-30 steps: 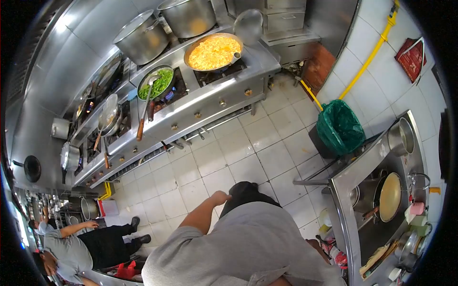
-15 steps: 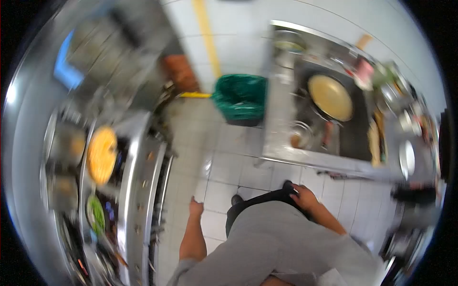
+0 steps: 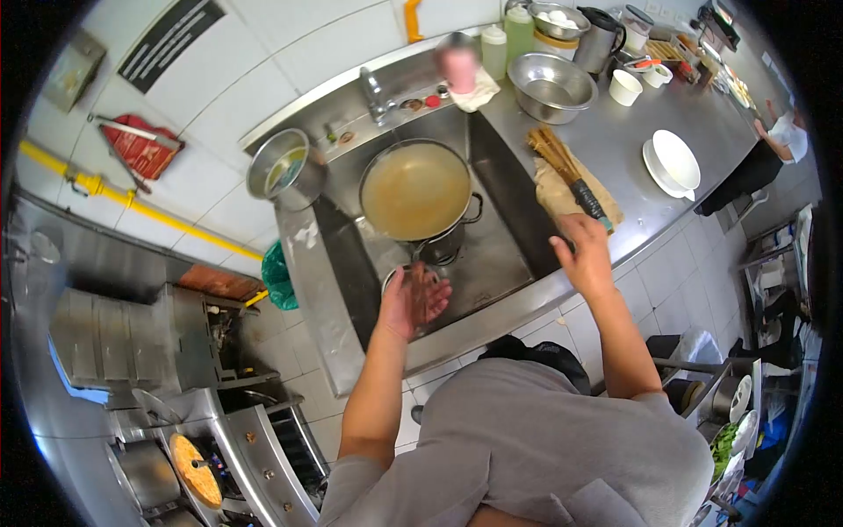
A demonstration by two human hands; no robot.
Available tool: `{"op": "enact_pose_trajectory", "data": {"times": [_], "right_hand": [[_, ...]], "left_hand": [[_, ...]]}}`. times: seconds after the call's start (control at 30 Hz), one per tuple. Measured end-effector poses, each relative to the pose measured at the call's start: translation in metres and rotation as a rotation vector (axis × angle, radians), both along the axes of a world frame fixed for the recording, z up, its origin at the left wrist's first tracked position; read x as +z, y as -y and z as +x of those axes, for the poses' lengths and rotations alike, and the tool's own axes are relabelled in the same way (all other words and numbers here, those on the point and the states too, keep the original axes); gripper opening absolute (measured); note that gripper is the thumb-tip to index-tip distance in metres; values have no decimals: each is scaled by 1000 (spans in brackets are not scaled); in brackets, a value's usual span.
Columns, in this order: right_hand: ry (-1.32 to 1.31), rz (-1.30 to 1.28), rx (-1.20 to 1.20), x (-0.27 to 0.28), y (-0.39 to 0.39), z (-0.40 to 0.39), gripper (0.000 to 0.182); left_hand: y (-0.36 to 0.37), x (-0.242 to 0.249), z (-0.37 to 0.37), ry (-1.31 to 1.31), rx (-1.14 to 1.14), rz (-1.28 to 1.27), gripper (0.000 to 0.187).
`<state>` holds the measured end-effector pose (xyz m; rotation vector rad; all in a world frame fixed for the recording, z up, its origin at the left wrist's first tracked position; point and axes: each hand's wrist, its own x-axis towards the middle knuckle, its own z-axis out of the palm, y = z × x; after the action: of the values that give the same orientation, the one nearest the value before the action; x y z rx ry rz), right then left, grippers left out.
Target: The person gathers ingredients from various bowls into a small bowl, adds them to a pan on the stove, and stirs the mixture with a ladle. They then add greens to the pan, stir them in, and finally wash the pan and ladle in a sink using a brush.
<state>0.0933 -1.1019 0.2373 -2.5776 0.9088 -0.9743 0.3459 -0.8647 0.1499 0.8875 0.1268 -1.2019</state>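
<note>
My left hand (image 3: pixel 417 300) is over the front of the metal sink (image 3: pixel 500 255), palm turned inward and fingers apart, with nothing held. Just beyond it in the sink stands a wide pan (image 3: pixel 416 191) holding cloudy yellowish liquid, beneath the faucet (image 3: pixel 376 98). A dark pot (image 3: pixel 442 244) shows partly under the pan's near edge. My right hand (image 3: pixel 587 250) hovers at the sink's right front edge, thumb and fingers apart and nothing in it. Close to its fingertips, a bundle of brown sticks with a dark wrapped end (image 3: pixel 587 198) lies on brown paper (image 3: pixel 549 193).
A steel pot (image 3: pixel 288 169) sits at the sink's left corner. On the right counter are a steel bowl (image 3: pixel 551 86), white bowls (image 3: pixel 674 160), squeeze bottles (image 3: pixel 493 53) and a kettle (image 3: pixel 599 39). Another person (image 3: pixel 781 140) stands at the far right. A stove with a pan of orange food (image 3: pixel 195 472) is lower left.
My view has swung to the right and come close to the sink. Both hands have risen from beside my body to the sink's front, and the right has left my thigh.
</note>
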Motion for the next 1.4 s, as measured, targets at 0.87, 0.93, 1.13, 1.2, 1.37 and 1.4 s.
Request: {"op": "enact_pose_trajectory", "data": {"times": [0.87,0.93,1.13,1.2,1.37,1.4], "right_hand": [[-434,646,-228,-3,141,-19,53],[-253,666,-100,7,128,-13,51],[-472,409,338,44,67,52,60],[-675,293,465,41,35,95,51],[-785,242,239,-69,37,237,41],[-779,242,255,-70,37,236,41]], "left_hand": [[-59,120,-5,655,-425,777,20],[-55,98,-2,410,-380,589,17],[-12,13,-19,603,-347,642,32],[11,10,-32,405,-303,585,31],[21,-2,-25,398,-337,512,32],[19,0,-17,382,-332,513,32]]}}
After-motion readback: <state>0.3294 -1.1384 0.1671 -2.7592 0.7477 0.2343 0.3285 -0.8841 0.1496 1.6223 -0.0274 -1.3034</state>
